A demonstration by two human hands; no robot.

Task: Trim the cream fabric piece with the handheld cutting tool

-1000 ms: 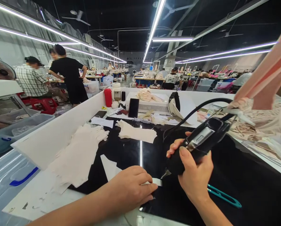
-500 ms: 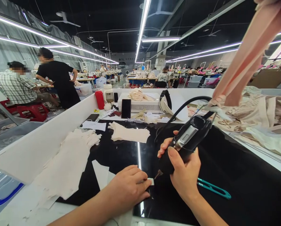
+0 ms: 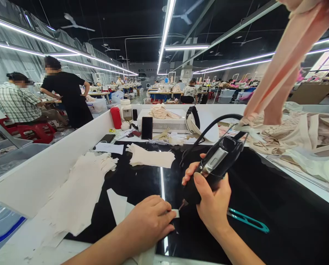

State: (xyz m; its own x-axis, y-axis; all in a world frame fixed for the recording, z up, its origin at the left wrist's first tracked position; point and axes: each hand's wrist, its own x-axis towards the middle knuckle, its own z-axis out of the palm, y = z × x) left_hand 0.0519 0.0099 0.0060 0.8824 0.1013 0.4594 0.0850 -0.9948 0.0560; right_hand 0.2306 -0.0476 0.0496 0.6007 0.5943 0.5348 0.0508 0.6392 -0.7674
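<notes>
My right hand [image 3: 212, 202] is wrapped round a black handheld tool [image 3: 215, 165] with a silver plate and a cable at its top. The tool's thin metal tip points down-left, close to a small white piece [image 3: 176, 213] on the black tabletop [image 3: 142, 184]. My left hand [image 3: 150, 222] presses on the tabletop, fingers together, with the white piece at its fingertips. Below this hand lies pale material, partly covered by the forearm. A teal tool [image 3: 249, 221] lies right of my right wrist. Pink fabric strips [image 3: 282, 62] hang at the upper right, tied near the cable.
Cream fabric pieces [image 3: 78, 191] are stacked at the left, with a smaller stack [image 3: 150, 156] farther back. Behind stand a phone [image 3: 147, 127], a white box [image 3: 167, 125] and a red container [image 3: 115, 117]. Fabric [image 3: 304, 132] is heaped at the right. People sit and stand beyond.
The tool in my right hand has shifted slightly left, its tip now at the white piece's edge. My left hand has barely moved. The view has shifted a little.
</notes>
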